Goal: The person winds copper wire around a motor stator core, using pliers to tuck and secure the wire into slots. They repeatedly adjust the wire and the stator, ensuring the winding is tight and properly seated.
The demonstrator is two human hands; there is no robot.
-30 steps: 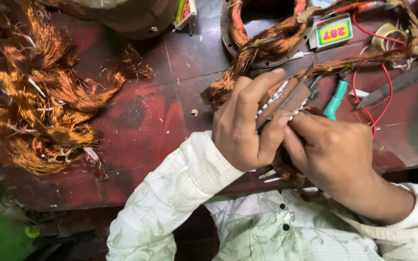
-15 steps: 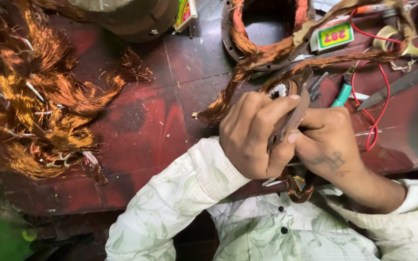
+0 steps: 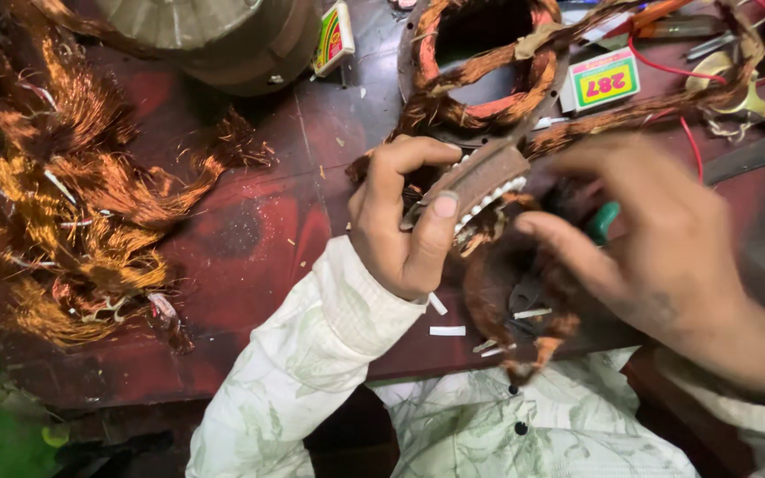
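My left hand [image 3: 400, 226] grips a round motor stator [image 3: 489, 181] by its rim, thumb on the outer edge, fingers curled over the top. White insulation slips show in its slots, and copper winding [image 3: 511, 292] hangs from it over the table's front edge. My right hand [image 3: 657, 243] is blurred just right of the stator, fingers spread and reaching toward the winding; I cannot tell whether it touches it. A green-handled tool [image 3: 604, 221] lies behind its fingers.
A heap of loose copper wire [image 3: 73, 204] covers the left of the dark red table [image 3: 250, 239]. Behind lie a second wound stator [image 3: 480, 62], a motor housing [image 3: 205, 35], small cartons [image 3: 604, 80], red wires [image 3: 692, 133] and metal tools [image 3: 754, 155]. White slips [image 3: 447, 330] litter the front.
My right hand has let go of the stator and drawn back to the right with fingers spread. The left hand has tilted the stator up. The view has moved closer.
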